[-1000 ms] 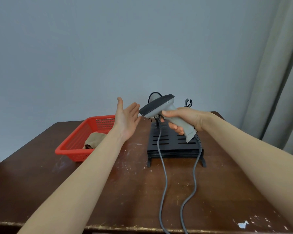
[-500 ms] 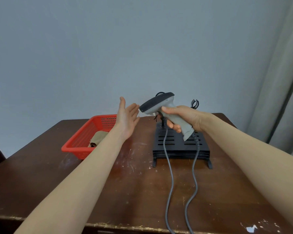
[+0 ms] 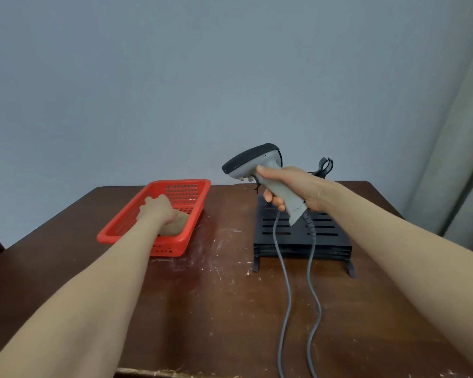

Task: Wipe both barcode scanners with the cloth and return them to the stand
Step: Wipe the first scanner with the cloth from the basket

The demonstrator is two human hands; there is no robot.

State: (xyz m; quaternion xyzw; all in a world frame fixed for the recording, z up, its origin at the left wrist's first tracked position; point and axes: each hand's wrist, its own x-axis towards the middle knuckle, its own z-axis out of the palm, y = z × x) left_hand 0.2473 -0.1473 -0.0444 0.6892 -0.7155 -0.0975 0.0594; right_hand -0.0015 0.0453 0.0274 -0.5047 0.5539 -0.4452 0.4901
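My right hand [image 3: 292,186] grips the handle of a grey barcode scanner [image 3: 253,160] with a dark head, held in the air above the black slotted stand [image 3: 325,236]. The scanner's head points left. Its grey cable [image 3: 310,268] hangs down over the stand toward me. My left hand [image 3: 156,211] reaches into the red basket [image 3: 167,248] and its fingers curl down onto the tan cloth [image 3: 180,224] lying there. No second scanner shows; only a second grey cable [image 3: 284,282] runs up behind my right hand.
A black clip holder [image 3: 325,165] rises at the stand's back right. The brown wooden table [image 3: 202,309] is scratched and flecked with white. A grey wall stands behind it and a curtain [image 3: 464,159] hangs on the right.
My left hand dropped from beside the scanner's head, where it was held open, into the red basket and onto the cloth. The right hand kept holding the scanner in about the same place.
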